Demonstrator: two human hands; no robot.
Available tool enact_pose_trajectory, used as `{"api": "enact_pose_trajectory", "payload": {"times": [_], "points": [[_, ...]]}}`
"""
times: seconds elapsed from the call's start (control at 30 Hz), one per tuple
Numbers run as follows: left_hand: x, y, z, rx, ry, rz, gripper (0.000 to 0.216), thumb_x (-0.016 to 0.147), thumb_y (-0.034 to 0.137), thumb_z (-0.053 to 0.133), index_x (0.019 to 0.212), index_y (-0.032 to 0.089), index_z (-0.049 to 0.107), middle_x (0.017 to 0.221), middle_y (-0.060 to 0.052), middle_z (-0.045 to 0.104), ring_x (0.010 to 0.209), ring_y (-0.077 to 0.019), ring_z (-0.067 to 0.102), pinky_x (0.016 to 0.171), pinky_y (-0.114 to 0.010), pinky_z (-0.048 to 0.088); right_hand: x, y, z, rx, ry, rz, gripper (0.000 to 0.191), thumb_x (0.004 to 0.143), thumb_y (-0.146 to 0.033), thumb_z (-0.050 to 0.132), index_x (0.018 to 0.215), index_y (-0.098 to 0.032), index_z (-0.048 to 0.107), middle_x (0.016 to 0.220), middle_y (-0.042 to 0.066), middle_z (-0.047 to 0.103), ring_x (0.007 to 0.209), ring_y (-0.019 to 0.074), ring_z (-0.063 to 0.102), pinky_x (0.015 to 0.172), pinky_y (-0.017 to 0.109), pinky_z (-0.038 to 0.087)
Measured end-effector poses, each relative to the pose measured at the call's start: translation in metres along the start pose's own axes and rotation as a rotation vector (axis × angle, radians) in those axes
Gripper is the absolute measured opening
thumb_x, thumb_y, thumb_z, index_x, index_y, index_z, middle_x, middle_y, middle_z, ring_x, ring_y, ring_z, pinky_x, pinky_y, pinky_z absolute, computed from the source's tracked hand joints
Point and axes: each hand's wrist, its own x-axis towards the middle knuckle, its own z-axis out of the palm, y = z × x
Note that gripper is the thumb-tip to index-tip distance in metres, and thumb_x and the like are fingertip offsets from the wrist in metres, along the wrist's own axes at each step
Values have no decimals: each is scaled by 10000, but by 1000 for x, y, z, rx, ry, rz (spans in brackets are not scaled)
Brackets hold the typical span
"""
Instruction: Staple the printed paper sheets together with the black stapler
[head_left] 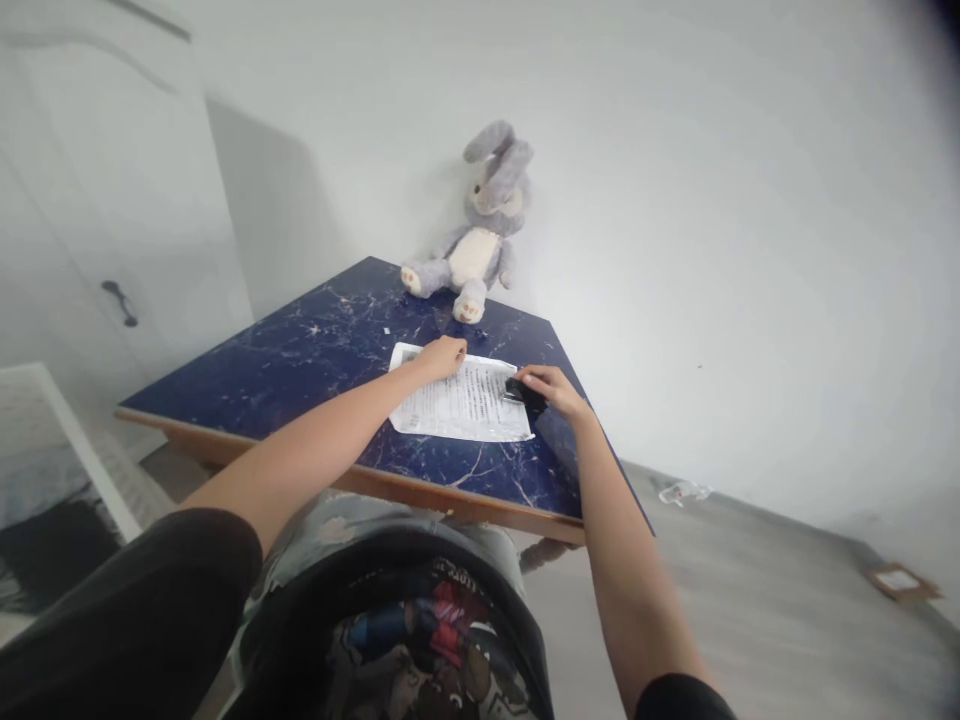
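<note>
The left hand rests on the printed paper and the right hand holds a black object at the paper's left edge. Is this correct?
Not quite. In the head view the right hand holds the black object at the right edge of the paper.

The person wears a black short-sleeved T-shirt (pixel 390 570); its sleeves end well short of the table (pixel 300 350), leaving forearms, left hand (pixel 442 357) and right hand (pixel 551 388) bare. Below the table's near edge the chest carries a red, blue and grey print (pixel 427 640), and mottled pale grey cloth (pixel 337 520), perhaps shorts, shows.
</note>
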Motion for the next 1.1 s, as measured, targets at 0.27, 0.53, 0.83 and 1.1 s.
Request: {"api": "enact_pose_trajectory", "payload": {"times": [0.27, 0.53, 0.83, 1.1], "points": [[-2, -2, 1, -16, 7, -15, 207, 892, 163, 596, 998, 177, 773, 990, -136, 777, 879, -266, 730, 822, -343, 534, 33, -32, 4, -39, 480, 71, 761, 908, -865, 411, 853, -173, 722, 938, 131, 756, 841, 257, 694, 720, 342, 547], [-2, -3, 1, 13, -24, -9, 194, 876, 159, 626, 973, 175, 793, 959, -137, 777, 863, -277, 739, 821, -349, 551, 55, -103, -10, -590, 554, -252, 577, 1071, -627, 312, 1195, -226, 707, 1153, 116, 701, 1129, 303, 595, 1049, 518, 473], [2, -3, 5, 17, -34, 8, 165, 908, 209, 642, 988, 178, 784, 1015, -128, 785, 949, -265, 735, 878, -324, 538, 73, -16, 84, -771, 57, 44, 442, 1067, -507, 419, 1344, -244, 640, 1439, 177, 573, 1449, 423, 381, 1160, 752, 280], [2, -5, 5, 61, -54, 38, 231, 887, 155, 613, 1040, 168, 785, 1028, -127, 788, 957, -257, 733, 862, -305, 532, 75, -28, 69, -581, 188, -8, 468, 1093, -473, 336, 1260, -213, 687, 1326, 155, 645, 1272, 327, 577, 1142, 525, 416]]}}
